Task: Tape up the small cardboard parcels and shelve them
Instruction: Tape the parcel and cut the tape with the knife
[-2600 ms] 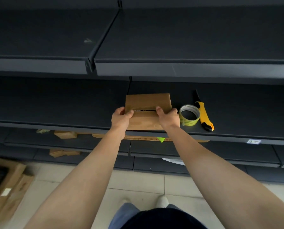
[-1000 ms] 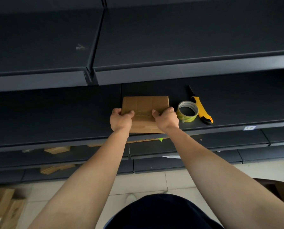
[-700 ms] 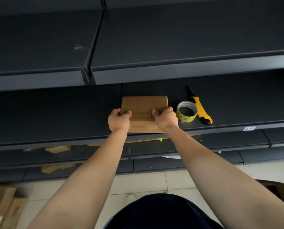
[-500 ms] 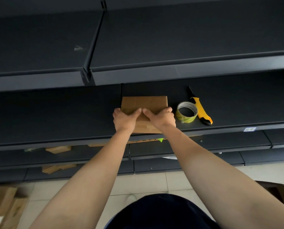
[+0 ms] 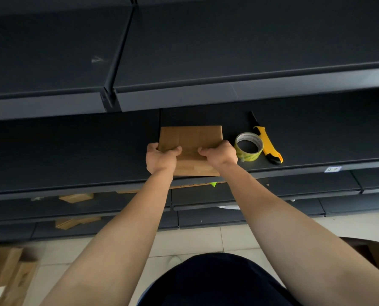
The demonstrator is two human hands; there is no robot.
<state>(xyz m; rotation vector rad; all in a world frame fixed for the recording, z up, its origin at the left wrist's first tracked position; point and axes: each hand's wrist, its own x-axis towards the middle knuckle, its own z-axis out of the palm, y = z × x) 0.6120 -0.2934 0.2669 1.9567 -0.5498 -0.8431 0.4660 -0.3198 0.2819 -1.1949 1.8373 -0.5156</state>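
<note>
A small flat cardboard parcel (image 5: 190, 138) lies on the dark middle shelf (image 5: 73, 151), its flaps closed and strips of clear tape across its top. My left hand (image 5: 161, 159) grips its left side, thumb lying on top. My right hand (image 5: 220, 153) grips its right side, thumb pointing inward on the top face. The thumbs sit a short way apart. A roll of tape (image 5: 248, 146) with a yellow-green edge stands just right of the parcel, close to my right hand.
A yellow and black box cutter (image 5: 267, 143) lies right of the tape roll. Another dark shelf (image 5: 228, 62) overhangs above. Lower shelves hold cardboard pieces (image 5: 75, 197). Cardboard boxes (image 5: 5, 277) sit on the tiled floor at lower left.
The gap between the parcel's flaps has closed since the earliest frame. My thumbs met at the middle of the top half a second ago and have now slid apart toward the sides.
</note>
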